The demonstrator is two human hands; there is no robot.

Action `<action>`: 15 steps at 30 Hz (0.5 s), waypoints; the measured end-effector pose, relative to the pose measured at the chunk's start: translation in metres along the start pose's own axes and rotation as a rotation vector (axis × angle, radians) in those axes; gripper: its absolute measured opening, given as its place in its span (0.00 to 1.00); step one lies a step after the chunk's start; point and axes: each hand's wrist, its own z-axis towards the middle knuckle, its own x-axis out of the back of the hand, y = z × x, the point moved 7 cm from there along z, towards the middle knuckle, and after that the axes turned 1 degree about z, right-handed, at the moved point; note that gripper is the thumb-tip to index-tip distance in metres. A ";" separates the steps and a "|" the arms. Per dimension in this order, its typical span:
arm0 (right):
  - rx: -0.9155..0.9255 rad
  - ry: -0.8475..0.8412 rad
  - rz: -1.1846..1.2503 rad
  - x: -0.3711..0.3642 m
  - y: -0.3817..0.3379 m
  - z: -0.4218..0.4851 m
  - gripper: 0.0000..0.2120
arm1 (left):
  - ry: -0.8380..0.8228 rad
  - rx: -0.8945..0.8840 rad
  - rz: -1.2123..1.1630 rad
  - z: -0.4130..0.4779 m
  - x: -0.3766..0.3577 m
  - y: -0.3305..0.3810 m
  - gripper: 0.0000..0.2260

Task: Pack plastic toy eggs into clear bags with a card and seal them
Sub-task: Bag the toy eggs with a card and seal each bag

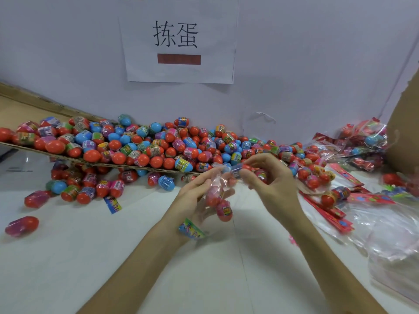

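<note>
My left hand (195,198) holds a clear bag (218,200) by its upper part; two red-and-pink toy eggs sit in the bag's bottom (223,210). My right hand (269,177) grips a blue-banded egg (238,170) at the bag's mouth, with another egg tucked in the palm. A colourful card (191,228) lies on the table under my left wrist. A big heap of loose eggs (158,146) covers the back of the table.
A cardboard sheet (74,158) props up part of the heap. Sealed bags of eggs (362,143) pile at the right by a cardboard box (405,132). Red header cards (335,211) and empty clear bags (394,241) lie at the right. Stray eggs (21,225) and a card (112,203) rest left.
</note>
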 end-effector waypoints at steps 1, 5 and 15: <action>-0.007 -0.005 -0.039 -0.004 0.002 -0.002 0.06 | -0.018 -0.012 0.028 -0.002 -0.002 0.002 0.20; -0.091 -0.066 -0.142 -0.010 0.018 -0.003 0.02 | -0.009 -0.076 0.149 -0.005 -0.003 0.013 0.17; -0.245 -0.197 0.083 -0.002 0.015 0.003 0.19 | -0.023 -0.074 0.224 -0.004 -0.004 0.021 0.18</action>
